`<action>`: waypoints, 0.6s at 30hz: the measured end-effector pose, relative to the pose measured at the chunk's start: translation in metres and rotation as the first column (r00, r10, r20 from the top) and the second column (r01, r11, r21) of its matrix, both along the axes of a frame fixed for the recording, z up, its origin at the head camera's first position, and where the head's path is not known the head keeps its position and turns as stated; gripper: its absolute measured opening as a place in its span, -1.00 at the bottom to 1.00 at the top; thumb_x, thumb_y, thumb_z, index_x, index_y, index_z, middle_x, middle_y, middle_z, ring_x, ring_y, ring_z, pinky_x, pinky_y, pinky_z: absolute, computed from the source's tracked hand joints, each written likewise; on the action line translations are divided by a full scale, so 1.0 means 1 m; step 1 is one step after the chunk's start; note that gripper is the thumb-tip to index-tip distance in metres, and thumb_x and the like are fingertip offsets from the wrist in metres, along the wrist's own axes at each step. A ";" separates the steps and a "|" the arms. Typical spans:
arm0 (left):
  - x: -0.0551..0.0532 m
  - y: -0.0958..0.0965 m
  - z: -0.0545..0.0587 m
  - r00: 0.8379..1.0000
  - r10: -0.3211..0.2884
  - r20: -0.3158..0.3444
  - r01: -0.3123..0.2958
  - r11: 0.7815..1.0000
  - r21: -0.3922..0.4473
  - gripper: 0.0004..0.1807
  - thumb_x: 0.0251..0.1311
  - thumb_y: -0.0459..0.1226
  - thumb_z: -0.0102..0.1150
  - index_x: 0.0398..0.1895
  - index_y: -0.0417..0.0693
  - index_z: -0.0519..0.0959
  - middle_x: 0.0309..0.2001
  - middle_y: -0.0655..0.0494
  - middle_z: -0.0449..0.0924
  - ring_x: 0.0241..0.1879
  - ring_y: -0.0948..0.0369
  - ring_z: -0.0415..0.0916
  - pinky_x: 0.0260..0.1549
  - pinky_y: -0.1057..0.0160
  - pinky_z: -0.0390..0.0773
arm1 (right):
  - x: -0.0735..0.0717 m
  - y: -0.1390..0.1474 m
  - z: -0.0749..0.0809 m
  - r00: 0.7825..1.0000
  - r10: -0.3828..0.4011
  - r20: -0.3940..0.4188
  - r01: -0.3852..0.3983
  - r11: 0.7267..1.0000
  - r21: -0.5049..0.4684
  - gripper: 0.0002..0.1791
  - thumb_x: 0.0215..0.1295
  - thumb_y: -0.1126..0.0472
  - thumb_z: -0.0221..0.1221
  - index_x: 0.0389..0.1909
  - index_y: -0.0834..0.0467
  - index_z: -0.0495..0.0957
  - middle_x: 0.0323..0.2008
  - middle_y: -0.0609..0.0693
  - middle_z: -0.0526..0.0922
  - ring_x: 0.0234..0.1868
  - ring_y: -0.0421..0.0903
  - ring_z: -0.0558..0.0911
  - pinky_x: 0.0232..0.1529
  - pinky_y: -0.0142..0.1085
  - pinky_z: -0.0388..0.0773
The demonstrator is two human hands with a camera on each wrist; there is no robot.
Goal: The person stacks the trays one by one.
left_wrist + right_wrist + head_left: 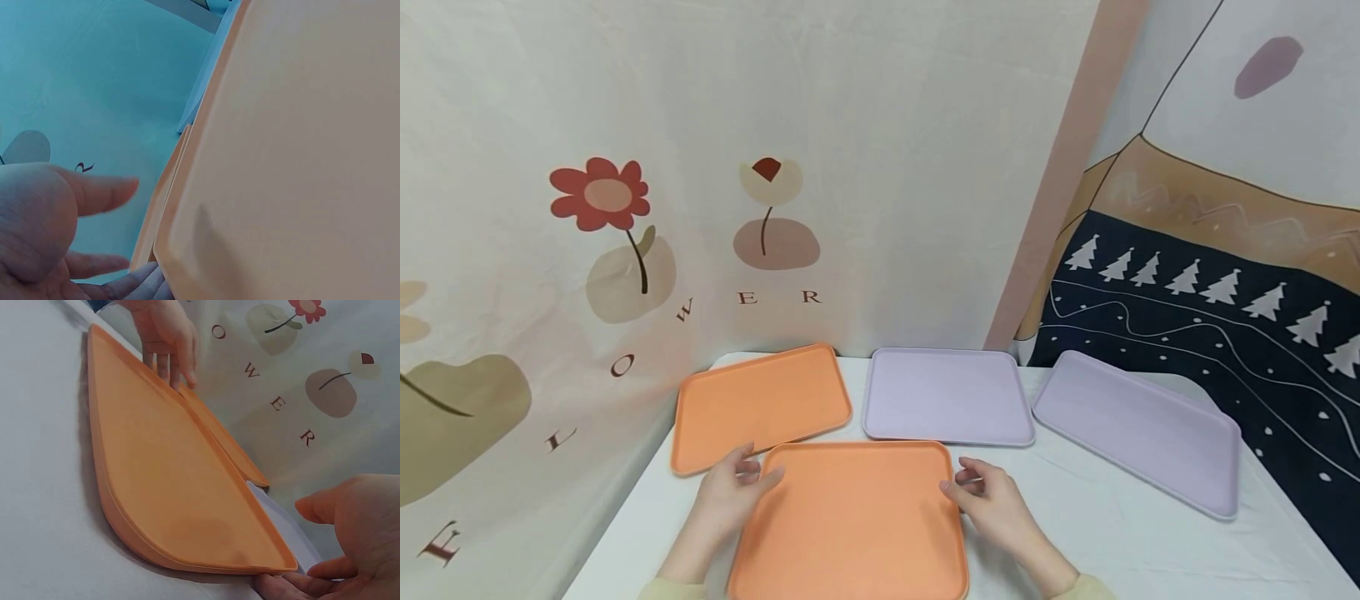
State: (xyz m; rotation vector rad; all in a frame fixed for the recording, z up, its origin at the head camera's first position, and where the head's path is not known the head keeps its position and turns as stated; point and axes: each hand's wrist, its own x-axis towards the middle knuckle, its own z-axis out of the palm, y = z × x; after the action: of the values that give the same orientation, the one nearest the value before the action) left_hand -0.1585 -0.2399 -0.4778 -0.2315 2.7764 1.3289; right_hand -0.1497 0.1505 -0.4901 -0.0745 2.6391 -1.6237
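Note:
An orange rectangular tray (857, 521) lies at the front of the white table, its near edge cut off by the head view. At its left far corner is my left hand (730, 493); the left wrist view shows the thumb raised off the tray and the lower fingertips (147, 281) at the rim. My right hand (996, 504) is at the right side near the far corner. In the right wrist view its thumb (315, 507) stays apart from the tray, while lower fingers (278, 587) reach the rim's underside. Neither hand pinches the tray.
Behind it lie a second orange tray (760, 404) at the left, a lilac tray (947, 396) in the middle and another lilac tray (1142, 433), angled, at the right. A printed curtain (910, 167) hangs behind the white table (1097, 533).

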 end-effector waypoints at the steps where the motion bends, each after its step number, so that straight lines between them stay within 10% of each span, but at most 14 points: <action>1: 0.000 0.000 0.000 1.000 0.003 0.003 -0.003 1.000 0.003 -0.09 0.40 0.04 0.36 0.51 -0.45 0.25 0.22 -0.37 0.57 0.23 -0.27 0.55 0.06 -0.13 0.68 | -0.001 0.000 0.000 1.000 0.006 0.003 -0.006 1.000 -0.006 -0.34 0.35 0.11 0.43 0.26 0.51 0.52 -0.12 0.06 0.70 -0.12 -0.07 0.74 -0.16 -0.25 0.72; 10: -0.005 0.000 -0.003 1.000 0.016 0.024 -0.015 0.999 -0.032 -0.39 0.43 -0.22 0.28 0.31 -0.58 0.44 0.09 -0.35 0.64 0.15 -0.28 0.59 0.00 -0.08 0.70 | -0.005 0.004 0.003 0.990 0.068 0.120 -0.040 0.973 -0.226 -0.48 0.42 0.33 0.30 0.17 0.69 0.45 -0.10 0.22 0.66 -0.09 0.06 0.72 -0.16 -0.17 0.77; 18: -0.010 0.000 -0.005 0.999 0.037 0.028 -0.034 0.995 -0.094 -0.62 0.37 -0.42 0.20 0.15 -0.54 0.57 -0.03 -0.24 0.70 0.08 -0.21 0.62 0.02 -0.11 0.66 | -0.009 0.002 -0.001 0.997 0.048 0.062 -0.038 0.987 -0.154 -0.58 0.24 0.53 0.25 0.10 0.66 0.53 -0.19 0.16 0.70 -0.19 0.00 0.72 -0.27 -0.26 0.76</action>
State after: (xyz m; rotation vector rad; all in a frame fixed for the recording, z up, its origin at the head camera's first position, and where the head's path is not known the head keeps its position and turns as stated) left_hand -0.1688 -0.2401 -0.4831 -0.3033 2.8259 1.1933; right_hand -0.1586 0.1523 -0.4914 -0.0805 2.4444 -1.7797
